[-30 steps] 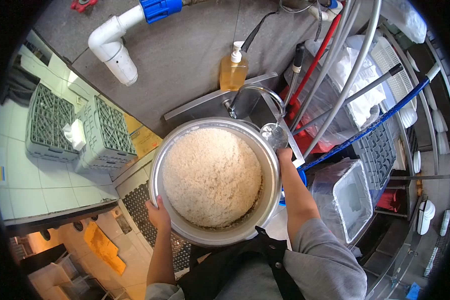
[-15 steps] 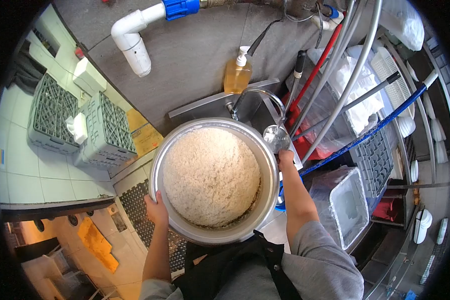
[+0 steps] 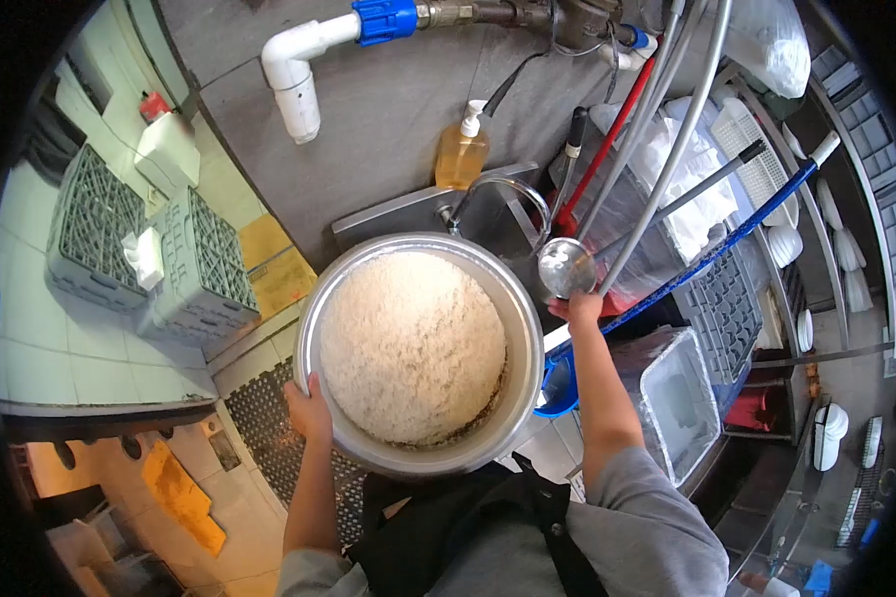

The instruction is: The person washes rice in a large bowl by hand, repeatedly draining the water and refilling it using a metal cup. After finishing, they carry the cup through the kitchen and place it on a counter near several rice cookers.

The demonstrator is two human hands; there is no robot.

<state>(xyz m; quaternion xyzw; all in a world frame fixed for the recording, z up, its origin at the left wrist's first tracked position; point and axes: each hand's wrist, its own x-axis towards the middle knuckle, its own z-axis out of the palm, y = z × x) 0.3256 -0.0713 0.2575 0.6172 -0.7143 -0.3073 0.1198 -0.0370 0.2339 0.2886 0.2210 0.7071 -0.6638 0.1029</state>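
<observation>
A large round metal pot (image 3: 521, 368) full of whitish grain that looks like rice (image 3: 413, 343) is in front of my body, overlapping the near side of the sink. My left hand (image 3: 310, 408) grips the left side of this pot, its thumb near the rim. To the right of the pot, my right hand (image 3: 579, 306) is closed on a small round shiny bowl (image 3: 566, 265), clear or metal. This bowl is beside the spout of the curved faucet (image 3: 513, 183). How my fingers wrap under the bowl is partly hidden.
A soap pump bottle (image 3: 463, 154) stands behind the sink (image 3: 393, 212). Several poles, one a blue handle (image 3: 737, 244), slant across the right. A plastic-lined bin (image 3: 679, 398) and a blue bucket (image 3: 560, 386) are at lower right. Grey racks (image 3: 204, 264) stand left.
My right hand has moved the small bowl slightly right, out from under the faucet's spout and away from the pot. My left hand keeps its grip on the pot. The view has shifted a little.
</observation>
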